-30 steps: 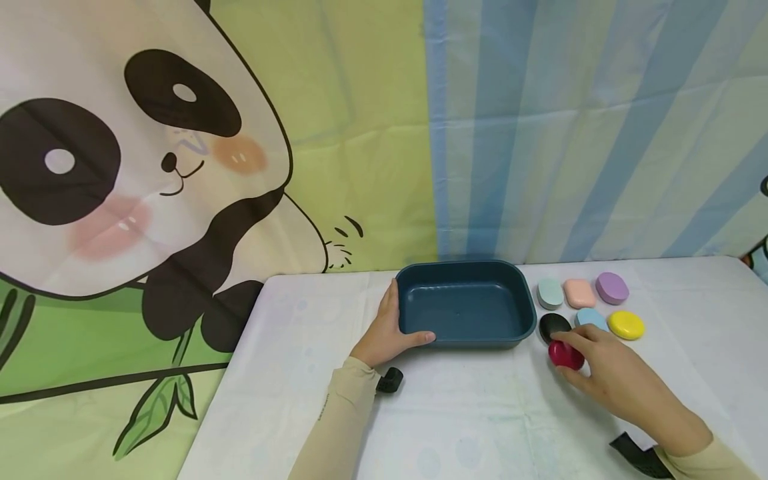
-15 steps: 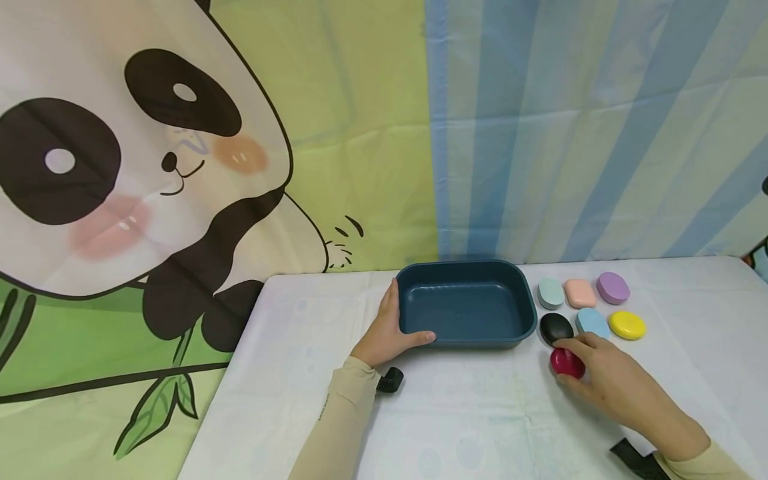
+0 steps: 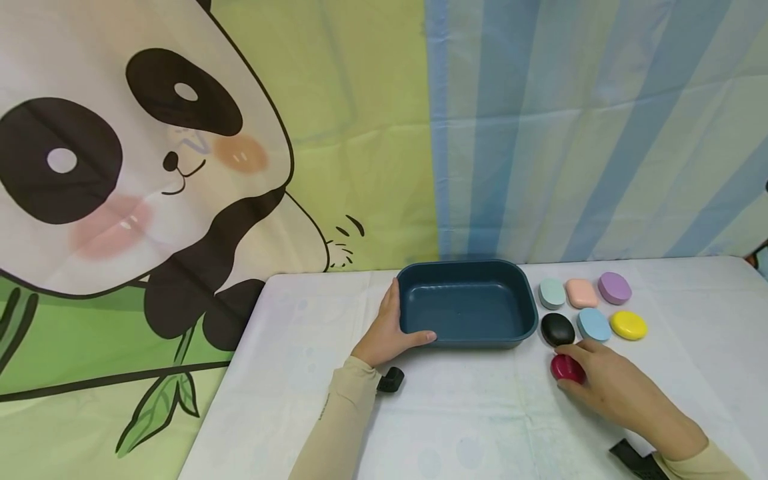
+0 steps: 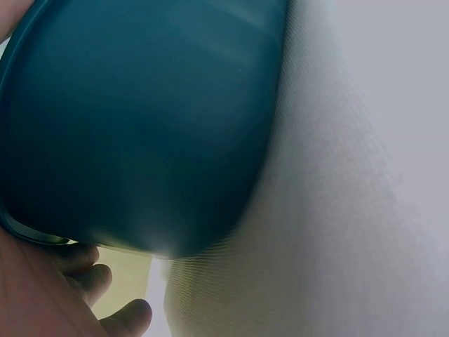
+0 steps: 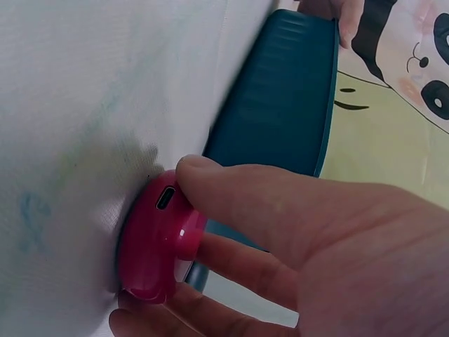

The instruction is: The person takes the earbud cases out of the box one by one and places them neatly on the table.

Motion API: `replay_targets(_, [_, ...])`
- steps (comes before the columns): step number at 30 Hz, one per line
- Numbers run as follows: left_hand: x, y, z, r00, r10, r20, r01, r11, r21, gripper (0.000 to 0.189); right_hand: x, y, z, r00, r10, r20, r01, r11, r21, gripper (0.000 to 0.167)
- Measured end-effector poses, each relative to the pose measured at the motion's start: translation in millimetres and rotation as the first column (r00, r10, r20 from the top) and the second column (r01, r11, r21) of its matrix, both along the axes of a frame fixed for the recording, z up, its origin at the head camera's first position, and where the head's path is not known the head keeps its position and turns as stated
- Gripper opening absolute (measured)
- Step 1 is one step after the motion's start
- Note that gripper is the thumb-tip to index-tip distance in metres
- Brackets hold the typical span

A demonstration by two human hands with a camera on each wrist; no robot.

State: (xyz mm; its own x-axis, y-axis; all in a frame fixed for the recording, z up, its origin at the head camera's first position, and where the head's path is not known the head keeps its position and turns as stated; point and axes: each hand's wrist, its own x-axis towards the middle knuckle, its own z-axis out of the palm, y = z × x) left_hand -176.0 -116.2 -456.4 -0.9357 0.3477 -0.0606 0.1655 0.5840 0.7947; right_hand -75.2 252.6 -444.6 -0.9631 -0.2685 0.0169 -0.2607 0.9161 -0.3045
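My right hand [image 3: 624, 393] pinches a red round case [image 3: 567, 369] between thumb and fingers, low at the tabletop. A small charging port shows on the case's side in the right wrist view. Just beyond it lies a black round piece [image 3: 557, 329]. At the other side, my left hand [image 3: 390, 337] holds the near left corner of a dark blue rectangular bin [image 3: 465, 317], thumb over the front rim and fingers along the left wall. The left wrist view shows the bin's outer wall [image 4: 147, 133] close up, with several fingertips below it.
Right of the bin lie a mint oval piece [image 3: 552, 294], a pink square piece [image 3: 581, 293], a purple round piece [image 3: 615, 288], a light blue piece [image 3: 593, 325] and a yellow oval piece [image 3: 629, 325]. White cloth [image 3: 480, 427] covers the table; a printed curtain [image 3: 372, 133] hangs behind.
The red case has moved slightly toward the front with my right hand, so the black piece now shows whole and apart from it. My left hand and the bin stay put.
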Motion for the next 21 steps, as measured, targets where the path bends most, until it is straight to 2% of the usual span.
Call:
replay_targets(5, [-0.2,0.2,0.7,1.0,0.005,0.004,-0.005,1.0,-0.005,0.132,-0.3,0,2.0,1.0,0.001,-0.001,-0.001,1.0,0.01,0.053])
replay_targets(15, [-0.1,1.5,0.2,1.0,0.008,0.012,-0.008,1.0,-0.003,0.131,-1.6,1,9.7,0.997,-0.043,0.059,0.04,0.998,0.046,0.056])
replay_targets(21, [-1.0,1.5,-0.1,1.0,-0.004,0.004,0.004,1.0,0.011,0.131,-0.4,5,17.9,0.999,-0.049,0.013,0.049,0.999,0.0,0.056])
